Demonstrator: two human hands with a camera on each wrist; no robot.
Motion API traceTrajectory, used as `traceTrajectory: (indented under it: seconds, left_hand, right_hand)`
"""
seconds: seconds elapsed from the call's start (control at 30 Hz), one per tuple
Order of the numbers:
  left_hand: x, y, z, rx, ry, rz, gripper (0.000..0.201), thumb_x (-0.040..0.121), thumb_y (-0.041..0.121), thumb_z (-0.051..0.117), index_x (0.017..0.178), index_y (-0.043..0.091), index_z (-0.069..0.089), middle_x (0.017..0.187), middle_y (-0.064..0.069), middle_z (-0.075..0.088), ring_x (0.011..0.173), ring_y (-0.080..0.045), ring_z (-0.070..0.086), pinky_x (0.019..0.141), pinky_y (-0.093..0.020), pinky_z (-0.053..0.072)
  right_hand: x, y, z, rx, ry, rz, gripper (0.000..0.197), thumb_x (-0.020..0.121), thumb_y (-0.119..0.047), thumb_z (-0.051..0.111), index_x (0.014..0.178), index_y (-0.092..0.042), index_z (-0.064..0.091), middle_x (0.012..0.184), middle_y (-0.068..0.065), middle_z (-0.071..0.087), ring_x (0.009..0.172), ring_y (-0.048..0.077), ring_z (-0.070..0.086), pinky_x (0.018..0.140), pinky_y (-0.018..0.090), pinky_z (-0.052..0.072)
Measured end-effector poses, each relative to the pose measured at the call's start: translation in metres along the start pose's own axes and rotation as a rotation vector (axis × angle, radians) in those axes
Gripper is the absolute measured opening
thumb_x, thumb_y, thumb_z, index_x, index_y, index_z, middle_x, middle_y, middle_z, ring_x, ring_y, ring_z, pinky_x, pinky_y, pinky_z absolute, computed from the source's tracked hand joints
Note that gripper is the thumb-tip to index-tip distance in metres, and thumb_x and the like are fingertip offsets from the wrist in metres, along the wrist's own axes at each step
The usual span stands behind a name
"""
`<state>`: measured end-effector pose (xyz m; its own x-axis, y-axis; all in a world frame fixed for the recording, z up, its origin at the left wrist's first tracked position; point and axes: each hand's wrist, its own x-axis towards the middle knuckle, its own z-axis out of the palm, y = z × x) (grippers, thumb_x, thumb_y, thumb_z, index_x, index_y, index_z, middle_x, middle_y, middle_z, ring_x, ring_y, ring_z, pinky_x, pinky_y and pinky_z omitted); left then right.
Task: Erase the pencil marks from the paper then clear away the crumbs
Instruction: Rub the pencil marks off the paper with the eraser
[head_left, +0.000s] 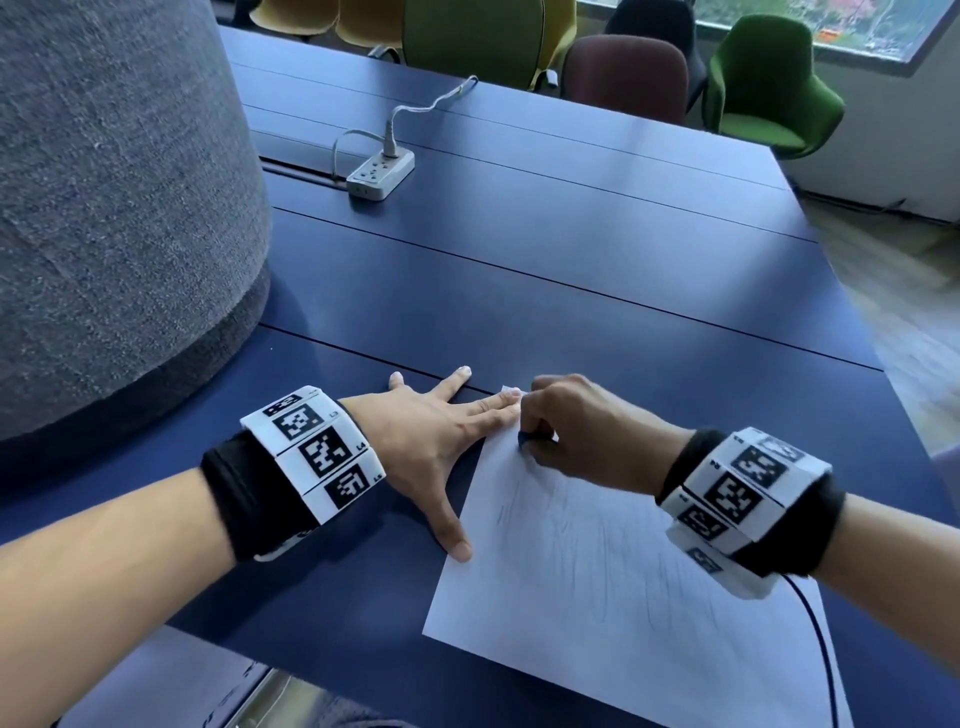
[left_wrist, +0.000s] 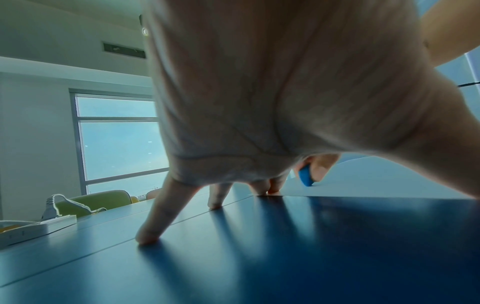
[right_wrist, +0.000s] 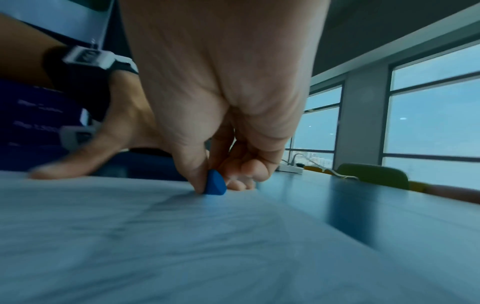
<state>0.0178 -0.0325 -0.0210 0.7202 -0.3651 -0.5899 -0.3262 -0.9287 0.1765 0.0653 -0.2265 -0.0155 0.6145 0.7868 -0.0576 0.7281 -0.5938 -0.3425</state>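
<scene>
A white sheet of paper (head_left: 623, 582) with faint grey pencil marks lies on the dark blue table (head_left: 519, 291). My left hand (head_left: 441, 431) is spread flat, its thumb and two fingertips pressing the sheet's left edge and far corner. My right hand (head_left: 576, 431) pinches a small blue eraser (head_left: 523, 439) and holds its tip on the paper near the far corner. In the right wrist view the eraser (right_wrist: 215, 183) sits between thumb and curled fingers, touching the sheet (right_wrist: 130, 236). From the left wrist the eraser (left_wrist: 305, 175) shows beyond my spread fingers (left_wrist: 155, 222). No crumbs are discernible.
A large grey fabric-covered curved form (head_left: 114, 208) stands on the table at the left. A white power strip (head_left: 380, 171) with a plugged cable lies further back. Green, maroon and dark chairs (head_left: 763, 88) line the far side. A black cable (head_left: 821, 649) crosses the paper's right part.
</scene>
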Motion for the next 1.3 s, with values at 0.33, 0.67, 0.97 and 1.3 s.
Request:
traceTrajectory:
  seconds: [0.33,0.67,0.97,1.3]
  left_hand:
    - [-0.001,0.000,0.000,-0.018,-0.001,0.016,0.142,0.050,0.077,0.078,0.146,0.050,-0.023,0.149,0.038,-0.029,0.143,-0.019,-0.033,0.103,-0.079,-0.002]
    - [-0.001,0.001,-0.001,-0.014,-0.001,0.013,0.142,0.051,0.077,0.077,0.149,0.047,-0.021,0.150,0.036,-0.029,0.144,-0.019,-0.033,0.104,-0.079,-0.002]
    - [0.000,0.000,0.001,-0.019,-0.004,0.002,0.144,0.050,0.078,0.077,0.150,0.044,-0.022,0.149,0.037,-0.031,0.143,-0.019,-0.033,0.103,-0.079,-0.003]
    - [-0.001,0.001,-0.001,0.003,-0.009,0.002,0.143,0.052,0.078,0.076,0.147,0.046,-0.025,0.149,0.036,-0.031,0.144,-0.020,-0.032,0.104,-0.080,-0.001]
  right_hand:
    - [0.002,-0.009,0.005,0.060,-0.040,-0.077,0.011,0.079,-0.005,0.060,0.070,0.000,0.060,0.078,0.008,0.060,0.069,0.026,0.055,0.088,0.033,0.049]
    - [0.001,-0.012,0.005,0.046,-0.051,-0.071,0.014,0.077,-0.009,0.059,0.066,-0.003,0.056,0.077,0.009,0.060,0.068,0.028,0.056,0.082,0.042,0.052]
    - [0.013,0.005,-0.012,0.006,-0.038,0.016,0.009,0.076,-0.011,0.062,0.072,-0.003,0.062,0.076,0.009,0.060,0.067,0.025,0.055,0.067,0.043,0.051]
    - [0.016,0.001,-0.012,-0.019,-0.075,0.005,0.008,0.075,-0.012,0.063,0.071,-0.005,0.064,0.071,0.006,0.062,0.063,0.022,0.054,0.062,0.034,0.048]
